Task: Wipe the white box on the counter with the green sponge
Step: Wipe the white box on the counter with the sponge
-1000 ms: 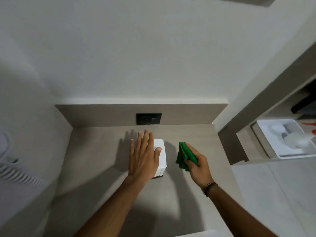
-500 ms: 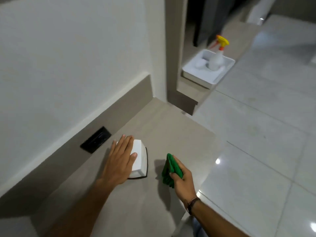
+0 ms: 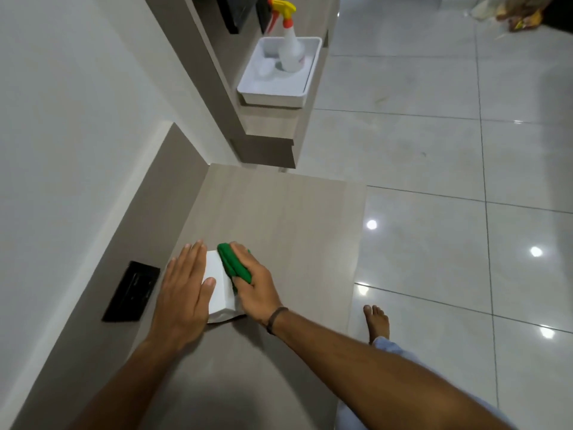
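Note:
A small white box (image 3: 219,285) sits on the grey wood-grain counter (image 3: 279,218). My left hand (image 3: 183,293) lies flat on the box's left side, fingers together, thumb on its top. My right hand (image 3: 255,288) grips the green sponge (image 3: 233,263) and presses it against the box's right upper edge. Both hands hide much of the box.
A black socket plate (image 3: 131,291) is set in the backsplash left of the box. A white tray (image 3: 276,88) with a spray bottle (image 3: 290,45) stands on a lower shelf beyond the counter. The counter's right edge drops to a tiled floor (image 3: 449,181), where a bare foot (image 3: 376,321) shows.
My right hand has moved left with the sponge, from beside the box to touching it. The view has swung right. My left hand stays on the box.

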